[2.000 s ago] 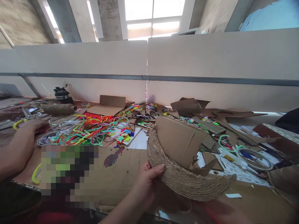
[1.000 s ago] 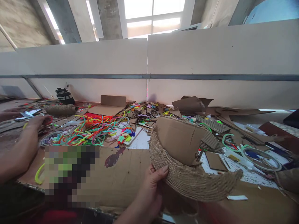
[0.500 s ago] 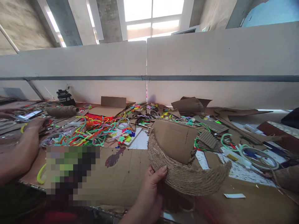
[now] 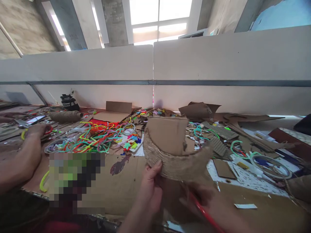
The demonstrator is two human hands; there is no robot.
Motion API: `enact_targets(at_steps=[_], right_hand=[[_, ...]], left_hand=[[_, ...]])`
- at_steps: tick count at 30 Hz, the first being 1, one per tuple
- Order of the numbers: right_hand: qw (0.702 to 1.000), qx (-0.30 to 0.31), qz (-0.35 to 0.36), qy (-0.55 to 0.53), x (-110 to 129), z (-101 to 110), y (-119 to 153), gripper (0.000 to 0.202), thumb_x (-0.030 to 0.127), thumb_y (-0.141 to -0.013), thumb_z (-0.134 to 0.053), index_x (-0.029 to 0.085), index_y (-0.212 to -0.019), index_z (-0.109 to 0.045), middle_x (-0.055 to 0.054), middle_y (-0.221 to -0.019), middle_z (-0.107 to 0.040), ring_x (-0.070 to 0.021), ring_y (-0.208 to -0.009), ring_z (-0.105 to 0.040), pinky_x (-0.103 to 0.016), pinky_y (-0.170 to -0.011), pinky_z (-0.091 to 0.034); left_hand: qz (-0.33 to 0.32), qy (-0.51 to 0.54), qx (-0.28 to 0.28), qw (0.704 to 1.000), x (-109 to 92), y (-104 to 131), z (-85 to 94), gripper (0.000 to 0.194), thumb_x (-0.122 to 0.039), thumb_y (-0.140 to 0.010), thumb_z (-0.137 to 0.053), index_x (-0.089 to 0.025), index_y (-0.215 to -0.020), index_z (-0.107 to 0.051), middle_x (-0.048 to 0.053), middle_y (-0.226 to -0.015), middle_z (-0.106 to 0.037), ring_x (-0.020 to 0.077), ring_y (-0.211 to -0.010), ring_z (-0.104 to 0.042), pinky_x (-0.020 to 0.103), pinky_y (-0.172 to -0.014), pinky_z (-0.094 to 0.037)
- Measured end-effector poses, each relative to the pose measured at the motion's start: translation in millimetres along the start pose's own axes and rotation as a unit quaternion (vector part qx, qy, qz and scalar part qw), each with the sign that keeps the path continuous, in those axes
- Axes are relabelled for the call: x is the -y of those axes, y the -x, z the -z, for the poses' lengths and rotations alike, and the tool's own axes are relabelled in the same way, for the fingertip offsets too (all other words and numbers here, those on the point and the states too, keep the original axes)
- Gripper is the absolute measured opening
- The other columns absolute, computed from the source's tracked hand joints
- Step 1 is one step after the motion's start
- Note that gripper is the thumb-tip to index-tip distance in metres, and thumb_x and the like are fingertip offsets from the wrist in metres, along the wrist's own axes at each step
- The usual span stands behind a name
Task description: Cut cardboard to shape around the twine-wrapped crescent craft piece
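My left hand [image 4: 152,184] grips the lower left edge of a crescent-shaped piece covered in rows of twine [image 4: 175,165], its thumb on the front. A flat piece of brown cardboard [image 4: 167,134] rises from the crescent's inner curve. Below the crescent, my right hand [image 4: 204,200] is blurred by motion, its fingers closed around a red-handled tool [image 4: 204,212]. The tool's far end is too blurred to make out, close to the crescent's lower edge.
Colourful pipe cleaners [image 4: 97,137] lie heaped left of centre, near a twine roll [image 4: 66,116]. Another person's arm [image 4: 26,155] reaches in at the left. Cardboard scraps [image 4: 217,145], rings [image 4: 270,165] and a white strip [image 4: 245,206] lie at the right.
The crescent and its cardboard have moved left and up in my left hand. My right hand with the red-handled tool has come into clear view below it.
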State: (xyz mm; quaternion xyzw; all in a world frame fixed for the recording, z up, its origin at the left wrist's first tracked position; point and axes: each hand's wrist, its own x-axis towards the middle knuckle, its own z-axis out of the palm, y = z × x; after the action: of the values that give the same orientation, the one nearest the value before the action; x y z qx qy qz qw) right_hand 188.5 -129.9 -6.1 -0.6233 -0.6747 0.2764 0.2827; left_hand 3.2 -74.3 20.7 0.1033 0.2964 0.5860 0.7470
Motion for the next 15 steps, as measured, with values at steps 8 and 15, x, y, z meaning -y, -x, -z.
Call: enact_targets(at_steps=[8, 15], right_hand=[[0.977, -0.029, -0.028, 0.208, -18, 61, 2, 0.050, 0.035, -0.074, -0.070, 0.039, -0.123, -0.077, -0.007, -0.078, -0.081, -0.0306, -0.063, -0.074, -0.029, -0.050, -0.043], [0.999, 0.017, 0.007, 0.051, -20, 68, 4, 0.044, 0.031, -0.065, -0.079, 0.038, -0.109, -0.083, -0.010, -0.106, -0.081, -0.0326, -0.088, -0.076, -0.035, -0.071, -0.057]], left_hand=[[-0.055, -0.014, 0.014, 0.998, -20, -9, 3.3, 0.035, -0.013, -0.064, -0.093, -0.016, -0.094, -0.074, 0.006, -0.101, -0.081, 0.0171, -0.085, -0.075, 0.023, -0.074, -0.060], [-0.040, -0.027, 0.020, 0.999, -4, -5, 1.0, 0.040, -0.019, -0.059, -0.097, -0.016, -0.092, -0.075, 0.006, -0.101, -0.081, 0.0183, -0.088, -0.075, 0.025, -0.076, -0.062]])
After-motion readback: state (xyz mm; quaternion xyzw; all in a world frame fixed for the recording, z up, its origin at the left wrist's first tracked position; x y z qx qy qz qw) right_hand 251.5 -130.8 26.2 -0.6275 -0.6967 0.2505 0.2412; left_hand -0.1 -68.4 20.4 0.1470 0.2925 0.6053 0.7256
